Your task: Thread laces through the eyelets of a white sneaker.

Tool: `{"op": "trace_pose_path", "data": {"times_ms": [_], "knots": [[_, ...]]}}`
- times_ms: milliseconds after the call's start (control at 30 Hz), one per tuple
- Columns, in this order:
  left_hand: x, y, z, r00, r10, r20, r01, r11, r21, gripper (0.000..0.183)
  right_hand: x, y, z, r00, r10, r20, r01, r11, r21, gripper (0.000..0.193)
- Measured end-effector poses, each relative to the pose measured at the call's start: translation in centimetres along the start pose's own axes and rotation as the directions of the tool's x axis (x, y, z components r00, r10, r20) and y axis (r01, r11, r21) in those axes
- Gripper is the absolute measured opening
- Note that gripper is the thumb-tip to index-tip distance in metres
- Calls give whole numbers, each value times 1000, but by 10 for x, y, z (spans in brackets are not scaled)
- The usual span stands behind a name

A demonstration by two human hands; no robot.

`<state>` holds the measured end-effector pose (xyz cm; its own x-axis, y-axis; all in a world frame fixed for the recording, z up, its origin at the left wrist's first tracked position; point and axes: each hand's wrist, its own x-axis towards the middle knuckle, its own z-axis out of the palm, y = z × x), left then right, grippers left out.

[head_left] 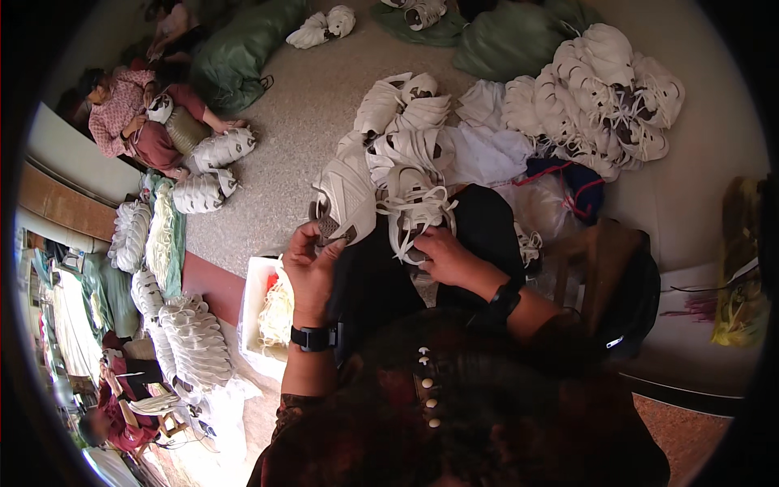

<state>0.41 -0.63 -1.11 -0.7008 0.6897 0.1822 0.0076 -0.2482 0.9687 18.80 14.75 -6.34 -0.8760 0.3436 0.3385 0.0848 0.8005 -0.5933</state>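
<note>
Over my lap, my left hand (313,264) is closed on the brown-lined end of a white shoe upper (349,195), thumb and fingers pinching its edge. To its right lies another white shoe upper (412,199), with loose white laces looped over its front. My right hand (445,255) grips the near end of this laced upper, fingers curled at its dark opening. Just beyond both hands, several bundled white shoe uppers (406,122) are stacked against the two I hold. The fingertips of my right hand are partly hidden.
An open white box (256,325) of pale laces stands left of my lap. A big heap of shoe uppers (604,89) lies at the far right, near green sacks (507,49). A wooden stool (596,268) is on my right. Two seated people (130,114) work at the left.
</note>
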Motion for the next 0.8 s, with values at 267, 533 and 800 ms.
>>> {"op": "trace_pose_path", "data": {"times_ms": [267, 533, 800], "knots": [[-10, 16, 74, 669, 134, 731, -663, 552, 505, 34, -1, 28, -51, 546, 643, -537, -176, 715, 677, 14], [-11, -4, 81, 591, -43, 806, -693, 484, 534, 31, 21, 4, -16, 922, 301, -245, -350, 918, -188, 58], [-10, -2, 90, 583, 3, 812, -644, 611, 460, 28, 1, 37, -1, 917, 252, -308, -220, 966, 134, 45]]}}
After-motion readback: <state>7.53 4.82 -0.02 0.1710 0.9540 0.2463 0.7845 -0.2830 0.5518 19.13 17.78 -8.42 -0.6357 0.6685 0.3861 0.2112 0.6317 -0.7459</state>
